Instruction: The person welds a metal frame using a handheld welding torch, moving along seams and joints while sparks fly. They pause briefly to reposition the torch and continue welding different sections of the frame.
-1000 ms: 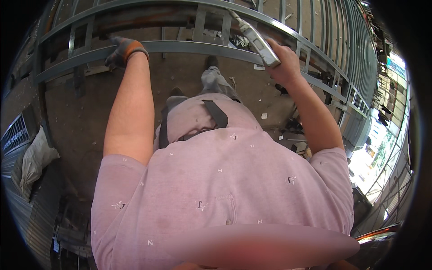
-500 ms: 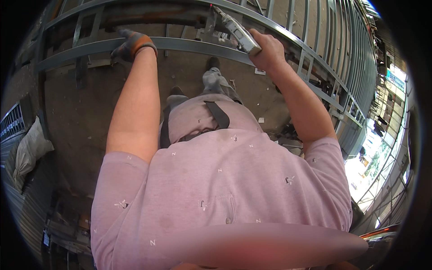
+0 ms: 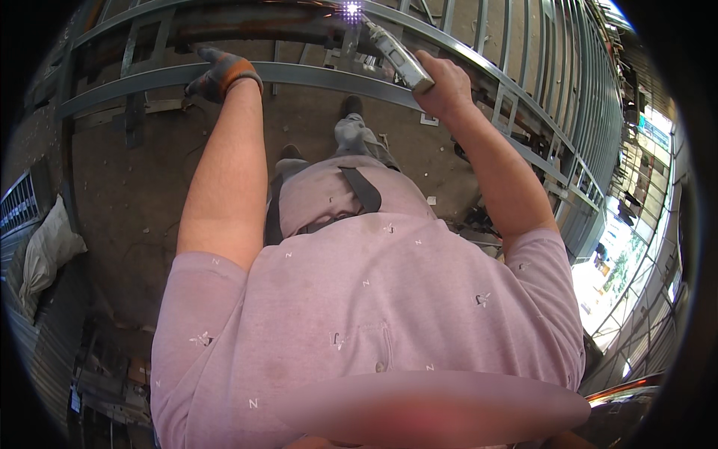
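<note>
A pale handheld welding gun [image 3: 398,56] is gripped by my bare right hand [image 3: 446,84]. From the gun's tip a bright violet-white spot [image 3: 351,10] glows on the far rail of a grey metal frame [image 3: 456,46], with orange sparks streaking left from it. My left hand [image 3: 223,75], in a grey and orange work glove, is closed over the frame's near rail [image 3: 314,75]. Some of its fingers are hidden by the glove and rail.
The frame's many parallel bars [image 3: 550,82] run off to the right. A white sack [image 3: 51,243] lies at the left beside corrugated metal sheets [image 3: 56,359]. My feet stand on a brown floor [image 3: 149,194] with scraps on it. Bright daylight enters at the right.
The small red dot at the gun's tip has become a bright violet-white glow, and sparks now fly left. Both hands stay almost where they were.
</note>
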`<state>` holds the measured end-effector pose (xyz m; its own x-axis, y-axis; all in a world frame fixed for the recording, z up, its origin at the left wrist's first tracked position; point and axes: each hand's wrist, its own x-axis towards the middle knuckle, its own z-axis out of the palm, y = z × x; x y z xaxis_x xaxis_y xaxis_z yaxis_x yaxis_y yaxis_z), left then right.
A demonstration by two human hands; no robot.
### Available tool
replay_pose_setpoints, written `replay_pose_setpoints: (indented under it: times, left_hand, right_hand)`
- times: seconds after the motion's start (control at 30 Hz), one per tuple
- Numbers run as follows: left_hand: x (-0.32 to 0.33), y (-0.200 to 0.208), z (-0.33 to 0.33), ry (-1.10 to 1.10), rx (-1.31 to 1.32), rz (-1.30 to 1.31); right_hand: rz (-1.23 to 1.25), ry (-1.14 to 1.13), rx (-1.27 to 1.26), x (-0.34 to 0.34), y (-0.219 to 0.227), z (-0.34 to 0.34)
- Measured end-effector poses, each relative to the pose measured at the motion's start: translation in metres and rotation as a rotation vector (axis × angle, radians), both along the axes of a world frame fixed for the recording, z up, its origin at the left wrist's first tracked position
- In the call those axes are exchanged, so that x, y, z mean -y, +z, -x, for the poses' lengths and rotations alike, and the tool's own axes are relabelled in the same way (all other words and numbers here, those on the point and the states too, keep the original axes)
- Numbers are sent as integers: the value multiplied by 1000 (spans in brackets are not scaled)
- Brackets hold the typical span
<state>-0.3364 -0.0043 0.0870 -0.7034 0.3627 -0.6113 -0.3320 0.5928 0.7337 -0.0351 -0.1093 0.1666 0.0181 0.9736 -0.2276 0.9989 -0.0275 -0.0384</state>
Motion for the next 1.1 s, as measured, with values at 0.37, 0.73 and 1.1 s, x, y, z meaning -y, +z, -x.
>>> replay_pose_setpoints:
  times: [0.37, 0.73, 1.1]
  left_hand:
    - [2, 3, 1, -3, 14, 7]
    - [0, -7, 4, -53, -43, 48]
    - [-8, -36, 6, -41, -9, 45]
  right_hand:
    - [-27, -4, 6, 1, -2, -3]
    - [-27, -20, 30, 5, -2, -8]
    - [-18, -23, 41, 7, -3, -14]
